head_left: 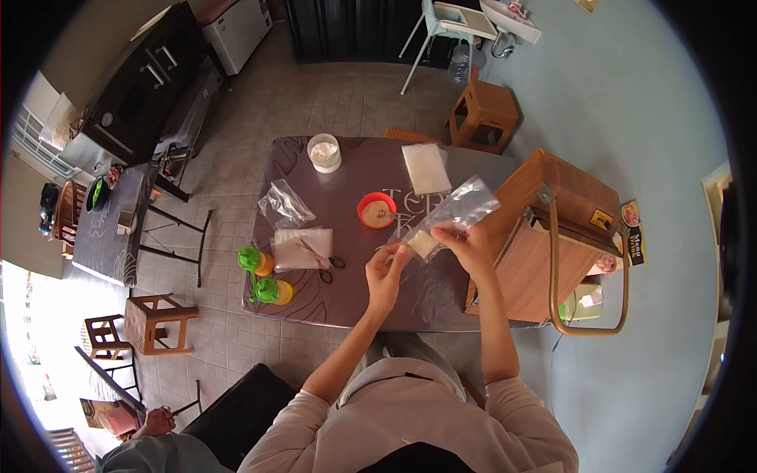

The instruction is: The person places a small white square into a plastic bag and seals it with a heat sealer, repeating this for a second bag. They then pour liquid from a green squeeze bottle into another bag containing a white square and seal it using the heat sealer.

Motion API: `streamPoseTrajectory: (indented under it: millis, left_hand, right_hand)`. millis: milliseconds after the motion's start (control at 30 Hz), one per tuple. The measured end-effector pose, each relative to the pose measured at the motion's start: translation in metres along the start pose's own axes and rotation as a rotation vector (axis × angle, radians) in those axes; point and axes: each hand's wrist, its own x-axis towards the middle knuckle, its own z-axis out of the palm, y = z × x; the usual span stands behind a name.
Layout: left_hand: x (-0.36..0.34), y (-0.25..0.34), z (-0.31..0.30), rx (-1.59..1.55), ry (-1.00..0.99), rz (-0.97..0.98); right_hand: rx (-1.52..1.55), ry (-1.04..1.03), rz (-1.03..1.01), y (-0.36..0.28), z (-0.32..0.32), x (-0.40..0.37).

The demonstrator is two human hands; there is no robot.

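Note:
Over the front of the dark table, a clear plastic bag [467, 202] is stretched between my two hands. A small pale yellowish block [423, 245] shows at its lower part, between my fingertips. My left hand [385, 272] pinches the bag's lower left side, and my right hand [467, 251] grips it beside the block, thumb toward the left. Just beyond them stands a red bowl [376, 210] of beige paste with a spoon [386, 214] in it. Past the bag lies a stack of pale sheets [426, 168].
Scissors [326, 264] lie over white sheets [298, 249] at left, near a crumpled plastic bag [285, 203] and two green-topped bottles [272, 291]. A jar of white powder [324, 154] stands at the far edge. A wooden cabinet [524, 252] bounds the right. Another person's hand [158, 422] shows lower left.

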Motion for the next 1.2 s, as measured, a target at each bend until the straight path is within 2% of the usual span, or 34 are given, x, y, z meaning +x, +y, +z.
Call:
streamPoseTrajectory:
  millis: [67,100,167,200,267,400,500,533,600,700,800,867,933,1000,1067,1100,1167,1200]
  left_hand:
    - [0.015,-0.047,-0.032,0.349,0.135,-0.162]
    - [0.021,-0.086,-0.058,0.349,0.138,-0.164]
    - [0.024,-0.155,-0.104,1.289,0.056,0.189]
    - [0.023,-0.154,-0.102,1.292,0.057,0.176]
    - [0.024,-0.146,-0.094,1.353,0.100,-0.060]
    - [0.038,-0.161,-0.092,1.411,0.042,-0.064]
    - [0.045,-0.174,-0.083,1.379,0.036,-0.075]
    - [0.046,-0.179,-0.080,1.341,0.008,-0.027]
    - [0.048,-0.185,-0.073,1.297,-0.018,0.016]
    - [0.047,-0.188,-0.068,1.203,-0.034,-0.030]
    - [0.045,-0.193,-0.067,1.113,0.021,-0.036]
    - [0.045,-0.197,-0.067,1.035,-0.084,-0.081]
    - [0.043,-0.190,-0.059,1.070,-0.061,-0.069]
    - [0.041,-0.187,-0.058,1.109,-0.046,-0.062]
    - [0.036,-0.188,-0.060,1.203,0.033,0.154]
    - [0.035,-0.193,-0.062,1.201,0.027,0.154]
    - [0.037,-0.200,-0.068,0.963,-0.031,-0.057]
    - [0.038,-0.200,-0.070,0.962,-0.032,-0.054]
  right_hand:
    - [-0.330,0.006,0.184,0.074,-0.016,0.012]
    - [-0.339,-0.040,0.221,0.100,-0.020,0.011]
    - [-0.319,-0.076,0.282,0.158,-0.025,0.006]
    - [-0.331,-0.088,0.302,0.180,-0.025,0.001]
    - [-0.232,-0.118,0.452,0.211,-0.024,-0.004]
    - [-0.181,-0.186,0.480,0.257,-0.021,-0.002]
    - [-0.181,-0.045,0.496,0.267,-0.020,0.000]
    - [-0.183,-0.048,0.494,0.258,-0.018,0.000]
    - [-0.213,0.181,0.483,0.246,-0.020,-0.007]
    - [-0.198,0.254,0.549,0.245,-0.028,-0.014]
    - [-0.106,0.230,0.598,0.249,-0.029,-0.021]
    - [-0.133,0.215,0.580,0.249,-0.025,-0.025]
    - [-0.155,0.202,0.564,0.251,-0.022,-0.025]
    - [-0.253,0.213,0.456,0.257,-0.019,-0.026]
    - [-0.314,0.205,0.408,0.265,-0.018,-0.030]
    - [-0.380,0.197,0.347,0.268,-0.019,-0.030]
    - [-0.404,0.215,0.336,0.272,-0.020,-0.031]
    - [-0.426,0.228,0.329,0.265,-0.016,-0.032]
